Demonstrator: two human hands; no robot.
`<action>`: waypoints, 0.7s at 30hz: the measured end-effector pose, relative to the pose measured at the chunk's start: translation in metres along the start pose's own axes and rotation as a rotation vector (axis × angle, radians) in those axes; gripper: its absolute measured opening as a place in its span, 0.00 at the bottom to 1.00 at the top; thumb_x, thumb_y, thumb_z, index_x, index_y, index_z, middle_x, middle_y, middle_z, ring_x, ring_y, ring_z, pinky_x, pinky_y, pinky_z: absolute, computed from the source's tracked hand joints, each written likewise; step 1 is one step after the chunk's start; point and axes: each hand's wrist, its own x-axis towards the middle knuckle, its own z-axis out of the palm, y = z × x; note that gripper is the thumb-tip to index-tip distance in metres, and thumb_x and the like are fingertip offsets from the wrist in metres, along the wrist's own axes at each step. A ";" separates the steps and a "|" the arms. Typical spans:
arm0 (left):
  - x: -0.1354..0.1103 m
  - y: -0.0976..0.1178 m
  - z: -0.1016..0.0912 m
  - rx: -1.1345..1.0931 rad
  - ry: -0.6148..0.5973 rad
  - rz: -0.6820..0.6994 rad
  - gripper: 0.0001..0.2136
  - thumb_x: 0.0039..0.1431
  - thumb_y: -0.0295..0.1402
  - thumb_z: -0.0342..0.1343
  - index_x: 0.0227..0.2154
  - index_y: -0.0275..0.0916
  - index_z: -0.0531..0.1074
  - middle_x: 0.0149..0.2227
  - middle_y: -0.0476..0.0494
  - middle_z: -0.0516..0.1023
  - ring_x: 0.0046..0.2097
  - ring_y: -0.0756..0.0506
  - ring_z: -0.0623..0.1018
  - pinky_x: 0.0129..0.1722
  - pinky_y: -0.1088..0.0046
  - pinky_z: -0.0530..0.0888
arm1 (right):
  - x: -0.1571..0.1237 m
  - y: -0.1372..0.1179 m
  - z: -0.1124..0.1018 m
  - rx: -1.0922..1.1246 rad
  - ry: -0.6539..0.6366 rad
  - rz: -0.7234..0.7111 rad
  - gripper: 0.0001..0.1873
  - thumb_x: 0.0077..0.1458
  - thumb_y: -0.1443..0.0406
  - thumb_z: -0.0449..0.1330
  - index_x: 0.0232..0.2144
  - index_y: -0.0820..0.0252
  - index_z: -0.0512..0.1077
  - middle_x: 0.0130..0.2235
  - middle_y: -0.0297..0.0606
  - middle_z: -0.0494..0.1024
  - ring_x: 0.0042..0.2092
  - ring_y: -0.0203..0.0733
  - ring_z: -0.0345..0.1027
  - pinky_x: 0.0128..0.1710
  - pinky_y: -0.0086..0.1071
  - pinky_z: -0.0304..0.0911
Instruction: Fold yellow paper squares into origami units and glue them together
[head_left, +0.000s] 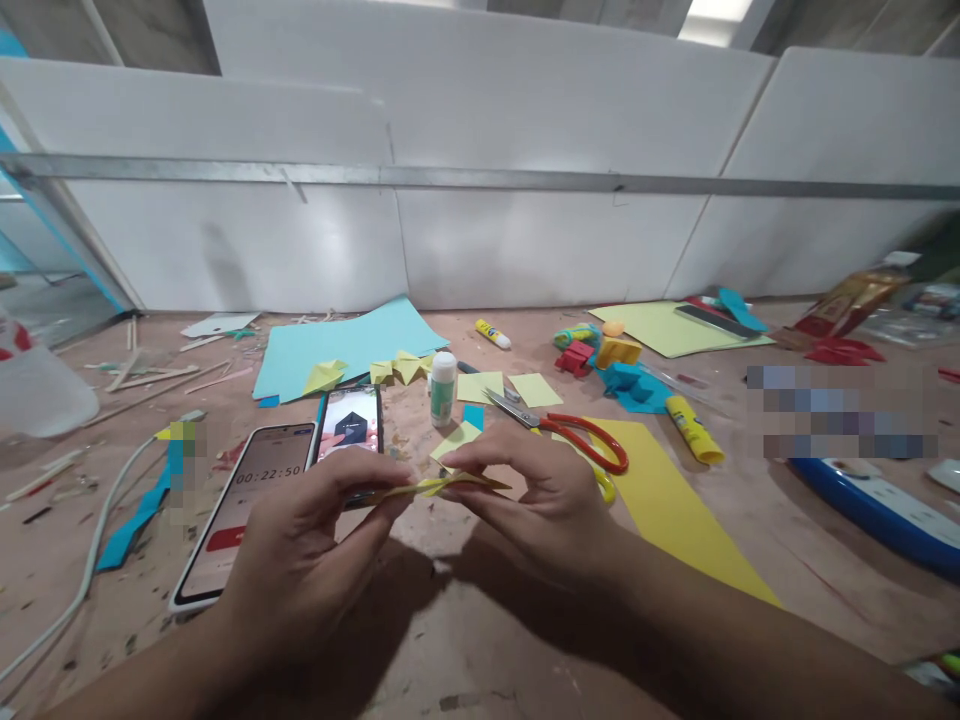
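Note:
Between my two hands is a small piece of folded yellow paper point(433, 488), seen nearly edge-on above the table. My left hand point(319, 540) pinches its left end between thumb and fingers. The right end is pinched by my right hand point(536, 490). Just beyond it stand a glue stick point(443, 392) with a white cap and a phone point(352, 425) showing a dark folded shape. Red-handled scissors point(585, 437) lie past my right hand. Several folded yellow paper pieces point(407, 367) rest behind the phone, and pale yellow squares point(480, 388) lie near the glue stick.
A second phone point(274, 470) with a running timer lies by my left hand. Yellow paper point(675, 510) and a yellow glue tube point(694, 430) are at right, near a blue-and-white power strip point(877, 510). Light blue paper point(337, 345) lies at the back, before a white panel point(525, 250).

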 end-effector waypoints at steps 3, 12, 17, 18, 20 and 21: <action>0.003 0.000 0.001 -0.023 0.025 -0.104 0.04 0.59 0.29 0.65 0.36 0.46 0.81 0.35 0.50 0.84 0.36 0.48 0.83 0.39 0.74 0.80 | 0.002 0.001 -0.001 0.052 0.031 0.002 0.05 0.54 0.63 0.73 0.33 0.54 0.81 0.31 0.35 0.83 0.33 0.41 0.77 0.35 0.34 0.69; 0.012 0.001 -0.002 -0.071 0.065 -0.177 0.04 0.60 0.34 0.66 0.33 0.42 0.77 0.36 0.45 0.84 0.38 0.45 0.84 0.39 0.71 0.80 | 0.003 0.010 0.001 0.170 -0.071 0.280 0.05 0.57 0.62 0.69 0.34 0.57 0.80 0.35 0.36 0.82 0.38 0.41 0.75 0.39 0.34 0.68; 0.008 0.003 -0.013 0.360 -0.143 0.374 0.10 0.59 0.20 0.60 0.33 0.45 0.77 0.48 0.42 0.83 0.50 0.42 0.83 0.49 0.68 0.78 | 0.005 0.014 0.006 0.325 -0.010 0.455 0.07 0.50 0.65 0.71 0.34 0.58 0.80 0.33 0.34 0.80 0.35 0.39 0.73 0.36 0.32 0.67; 0.006 0.006 -0.016 0.428 -0.177 0.446 0.11 0.58 0.19 0.59 0.33 0.45 0.77 0.51 0.42 0.83 0.50 0.43 0.83 0.49 0.69 0.78 | 0.005 0.015 0.006 0.331 -0.010 0.471 0.08 0.50 0.65 0.71 0.35 0.58 0.80 0.33 0.34 0.80 0.35 0.38 0.72 0.35 0.32 0.66; 0.003 0.012 -0.021 0.513 -0.249 0.494 0.11 0.59 0.19 0.58 0.34 0.45 0.76 0.54 0.43 0.81 0.50 0.44 0.83 0.48 0.73 0.78 | 0.005 0.017 0.005 0.329 -0.036 0.498 0.09 0.50 0.64 0.71 0.36 0.58 0.80 0.33 0.34 0.80 0.33 0.38 0.71 0.33 0.31 0.66; 0.000 0.015 -0.023 0.543 -0.296 0.487 0.11 0.60 0.19 0.58 0.34 0.45 0.75 0.54 0.43 0.81 0.49 0.45 0.84 0.46 0.75 0.78 | 0.005 0.017 0.005 0.330 -0.058 0.511 0.09 0.50 0.64 0.71 0.36 0.57 0.80 0.33 0.35 0.80 0.32 0.38 0.71 0.32 0.31 0.66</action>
